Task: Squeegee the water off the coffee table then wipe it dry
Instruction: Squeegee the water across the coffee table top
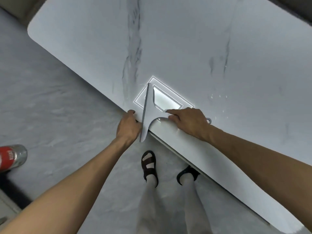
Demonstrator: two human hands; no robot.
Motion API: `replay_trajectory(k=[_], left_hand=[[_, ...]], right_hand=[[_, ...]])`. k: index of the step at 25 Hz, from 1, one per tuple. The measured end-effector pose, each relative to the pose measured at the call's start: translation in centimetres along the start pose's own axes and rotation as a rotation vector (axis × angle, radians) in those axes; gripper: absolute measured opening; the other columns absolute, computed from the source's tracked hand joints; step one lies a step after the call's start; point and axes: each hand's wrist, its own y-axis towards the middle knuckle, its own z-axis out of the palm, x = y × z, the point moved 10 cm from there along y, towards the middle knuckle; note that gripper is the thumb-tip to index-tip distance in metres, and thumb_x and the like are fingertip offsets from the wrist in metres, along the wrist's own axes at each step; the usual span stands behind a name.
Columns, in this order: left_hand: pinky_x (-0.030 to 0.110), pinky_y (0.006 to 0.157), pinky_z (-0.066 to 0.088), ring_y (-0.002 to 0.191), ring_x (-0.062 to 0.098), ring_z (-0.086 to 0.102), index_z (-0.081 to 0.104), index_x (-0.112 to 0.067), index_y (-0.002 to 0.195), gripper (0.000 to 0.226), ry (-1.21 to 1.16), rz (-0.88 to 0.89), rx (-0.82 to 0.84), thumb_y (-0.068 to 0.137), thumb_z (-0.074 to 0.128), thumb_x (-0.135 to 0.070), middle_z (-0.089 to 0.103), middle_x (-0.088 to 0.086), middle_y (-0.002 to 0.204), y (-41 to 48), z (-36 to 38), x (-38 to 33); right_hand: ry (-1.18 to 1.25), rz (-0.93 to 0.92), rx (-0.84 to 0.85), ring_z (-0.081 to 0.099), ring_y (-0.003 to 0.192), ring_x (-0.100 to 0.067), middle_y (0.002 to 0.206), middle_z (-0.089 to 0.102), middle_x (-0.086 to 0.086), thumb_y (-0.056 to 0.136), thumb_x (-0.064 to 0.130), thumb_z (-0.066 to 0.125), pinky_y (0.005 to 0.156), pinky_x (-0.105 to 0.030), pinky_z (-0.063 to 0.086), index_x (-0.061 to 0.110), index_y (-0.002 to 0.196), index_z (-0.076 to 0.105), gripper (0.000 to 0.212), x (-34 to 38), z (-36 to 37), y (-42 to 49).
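Note:
A white marble-look coffee table [177, 48] with grey veins fills the upper right. A pale grey squeegee [147, 114] lies at its near edge, its long blade running from the tabletop out past the edge. My right hand [189, 122] grips the squeegee's handle, and the handle's end loop pokes out behind the hand. Cupped at the table's edge, my left hand [128, 126] sits just left of the blade and touches it. A few water drops [217, 97] glint on the tabletop to the right of the squeegee. A bright ceiling light reflects around the blade.
Grey stone-look floor [59, 107] lies left of and below the table. A red and silver bottle [11, 157] lies on the floor at the far left. My two feet in dark sandals [150, 166] stand close to the table's near edge.

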Motion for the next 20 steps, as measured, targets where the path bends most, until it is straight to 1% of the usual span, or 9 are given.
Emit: replay_trajectory(k=[2, 4, 5, 8, 11, 13, 15, 17, 20], left_hand=[[0.033, 0.088, 0.048, 0.11, 0.029, 0.058, 0.042, -0.01, 0.136, 0.054, 0.0, 0.045, 0.096, 0.082, 0.05, -0.008, 0.056, 0.011, 0.13, -0.9, 2.4, -3.0], [0.033, 0.092, 0.045, 0.117, 0.028, 0.055, 0.043, -0.01, 0.135, 0.053, 0.018, 0.106, 0.173, 0.082, 0.05, -0.006, 0.051, 0.009, 0.137, -2.1, 4.8, -6.9], [0.031, 0.09, 0.042, 0.12, 0.028, 0.053, 0.045, -0.009, 0.133, 0.051, 0.041, 0.143, 0.198, 0.083, 0.05, -0.007, 0.05, 0.009, 0.138, -2.6, 5.9, -8.9], [0.031, 0.083, 0.039, 0.114, 0.032, 0.053, 0.051, -0.005, 0.121, 0.036, 0.118, 0.235, 0.228, 0.085, 0.05, -0.009, 0.053, 0.013, 0.13, -3.9, 8.5, -13.7], [0.039, 0.095, 0.044, 0.115, 0.035, 0.053, 0.054, -0.002, 0.12, 0.032, 0.24, 0.291, 0.249, 0.09, 0.047, -0.011, 0.054, 0.018, 0.128, -5.0, 10.9, -17.2], [0.039, 0.097, 0.043, 0.118, 0.034, 0.052, 0.05, -0.003, 0.127, 0.035, 0.314, 0.271, 0.296, 0.093, 0.045, -0.012, 0.053, 0.018, 0.131, -5.7, 12.5, -18.3], [0.037, 0.093, 0.042, 0.117, 0.033, 0.054, 0.044, -0.009, 0.134, 0.038, 0.379, 0.209, 0.345, 0.097, 0.041, -0.02, 0.056, 0.015, 0.131, -6.4, 13.2, -18.0], [0.037, 0.089, 0.044, 0.113, 0.033, 0.056, 0.04, -0.014, 0.137, 0.043, 0.432, 0.195, 0.346, 0.096, 0.042, -0.024, 0.059, 0.013, 0.128, -6.6, 12.9, -19.3], [0.038, 0.089, 0.046, 0.111, 0.036, 0.058, 0.045, -0.011, 0.134, 0.041, 0.304, 0.185, 0.257, 0.096, 0.042, -0.024, 0.063, 0.017, 0.123, -5.0, 10.7, -22.0]], right_hand=[[0.0, 0.127, -0.014, 0.065, 0.1, -0.023, 0.109, 0.072, 0.008, 0.099, 0.051, 0.031, 0.078, -0.033, 0.043, 0.053, 0.13, 0.049, 0.036, -6.3, -1.0, -4.9], [0.009, 0.266, -0.026, 0.064, 0.103, -0.021, 0.113, 0.071, 0.012, 0.099, 0.052, 0.03, 0.081, -0.034, 0.045, 0.054, 0.13, 0.048, 0.036, -12.8, -2.6, -9.5], [0.021, 0.323, -0.034, 0.063, 0.104, -0.021, 0.114, 0.07, 0.014, 0.098, 0.052, 0.03, 0.082, -0.035, 0.047, 0.055, 0.129, 0.049, 0.036, -15.8, -3.4, -11.6], [0.065, 0.433, -0.014, 0.062, 0.105, -0.019, 0.114, 0.069, 0.016, 0.098, 0.051, 0.032, 0.084, -0.038, 0.049, 0.059, 0.124, 0.051, 0.033, -22.9, -5.0, -17.0], [0.054, 0.519, -0.005, 0.061, 0.109, -0.02, 0.116, 0.069, 0.016, 0.097, 0.051, 0.033, 0.087, -0.038, 0.048, 0.06, 0.123, 0.051, 0.033, -28.5, -6.2, -22.0], [0.017, 0.568, -0.019, 0.061, 0.11, -0.021, 0.118, 0.069, 0.015, 0.097, 0.051, 0.033, 0.084, -0.036, 0.047, 0.059, 0.124, 0.052, 0.033, -31.1, -6.9, -24.7], [0.005, 0.57, -0.026, 0.062, 0.108, -0.021, 0.116, 0.069, 0.014, 0.098, 0.051, 0.032, 0.078, -0.035, 0.044, 0.059, 0.124, 0.052, 0.033, -32.0, -7.0, -26.2], [0.066, 0.58, -0.07, 0.063, 0.104, -0.021, 0.113, 0.07, 0.015, 0.097, 0.053, 0.03, 0.074, -0.034, 0.04, 0.058, 0.122, 0.052, 0.034, -32.7, -8.6, -26.9], [0.187, 0.579, -0.218, 0.063, 0.101, -0.026, 0.113, 0.07, 0.009, 0.097, 0.052, 0.032, 0.074, -0.033, 0.039, 0.05, 0.124, 0.054, 0.034, -33.4, -12.5, -24.1]])
